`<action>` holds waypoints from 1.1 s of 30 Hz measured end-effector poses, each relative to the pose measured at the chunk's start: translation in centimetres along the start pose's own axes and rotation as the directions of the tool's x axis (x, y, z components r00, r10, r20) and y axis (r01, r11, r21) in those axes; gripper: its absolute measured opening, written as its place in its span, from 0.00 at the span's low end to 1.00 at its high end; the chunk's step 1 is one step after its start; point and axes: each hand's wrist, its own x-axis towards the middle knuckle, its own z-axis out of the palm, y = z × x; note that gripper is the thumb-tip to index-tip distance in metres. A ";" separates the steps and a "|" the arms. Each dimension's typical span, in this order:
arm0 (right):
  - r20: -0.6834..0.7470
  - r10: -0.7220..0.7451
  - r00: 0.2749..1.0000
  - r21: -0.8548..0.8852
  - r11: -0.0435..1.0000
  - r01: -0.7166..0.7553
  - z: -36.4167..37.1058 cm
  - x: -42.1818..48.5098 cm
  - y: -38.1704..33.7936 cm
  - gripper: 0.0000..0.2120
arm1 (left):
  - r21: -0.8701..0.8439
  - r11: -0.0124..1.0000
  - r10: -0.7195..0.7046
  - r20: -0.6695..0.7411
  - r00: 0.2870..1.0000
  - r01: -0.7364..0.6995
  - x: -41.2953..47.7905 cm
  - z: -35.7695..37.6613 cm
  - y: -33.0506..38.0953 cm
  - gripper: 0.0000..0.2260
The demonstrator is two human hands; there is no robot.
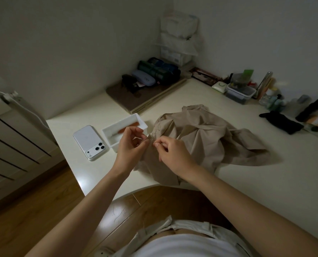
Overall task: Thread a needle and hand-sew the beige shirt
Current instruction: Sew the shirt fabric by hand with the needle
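- Beige shirt (pixel 206 138): lies crumpled in a loose heap on the white desk (pixel 247 182), near edge draped toward the person and lifted between the hands.
- Thin, matte woven cloth in deep soft folds, with a flat band running across the top of the heap.
- Handles, by the look of it, light and limp: keeps no shape, slides and bunches under a tug. Best taken close beside the stitch line, at a hemmed edge, for the firmer purchase of doubled cloth.
- Left hand (pixel 130 145): fingers curled, thumb and forefinger closed tight on the raised corner of the shirt's edge.
- Right hand (pixel 173 152): fingertips in a narrow pinch on the same edge, just beside the left. Anything finer held there is too small to tell.
- Needle (pixel 146 139): shows only as a thin pale glint between the two pinches, and is taken for the needle on that alone. Probably stiff, slick, sharp and easily dropped, so best gripped mid-shaft between finger pads.
- Thread (pixel 137 199): perhaps the hair-fine pale line below the desk edge, over the wooden floor (pixel 43 210). Limp, prone to tangling and snagging.
- White tray (pixel 120 123): hard, glossy, rectangular, just left of the hands. Holds an orange item and a slim metal-tipped tool.
- Phone (pixel 91 142): smooth pale slab, camera side up, beside the tray.
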 end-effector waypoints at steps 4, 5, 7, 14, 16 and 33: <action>-0.006 -0.012 1.000 -0.028 1.000 0.012 0.2 -0.1 -0.1 0.08 | 0.034 0.999 0.032 -0.010 0.999 -0.031 -0.1 0.1 0.1 0.13; -0.008 -0.015 1.000 -0.035 0.999 0.015 0.2 -0.1 -0.1 0.09 | 0.048 0.998 0.041 -0.015 0.999 -0.040 -0.2 0.0 0.1 0.13; -0.008 -0.016 1.000 -0.048 0.999 0.016 0.4 0.0 -0.1 0.10 | 0.076 0.996 0.057 -0.025 0.998 -0.055 -0.2 0.0 0.1 0.12; -0.014 -0.001 1.000 -0.102 0.995 0.000 0.9 0.2 0.0 0.10 | 0.115 0.989 0.099 -0.035 0.995 -0.094 -0.4 -0.2 -0.1 0.09; -0.013 0.001 1.000 -0.104 0.995 -0.002 0.9 0.1 -0.1 0.09 | 0.112 0.990 0.090 -0.028 0.996 -0.086 -0.5 -0.2 -0.1 0.09; 0.006 0.083 0.996 0.068 0.994 -0.084 1.0 0.3 -0.2 0.08 | 0.235 0.970 0.101 -0.135 0.986 -0.067 -0.9 0.8 -0.5 0.03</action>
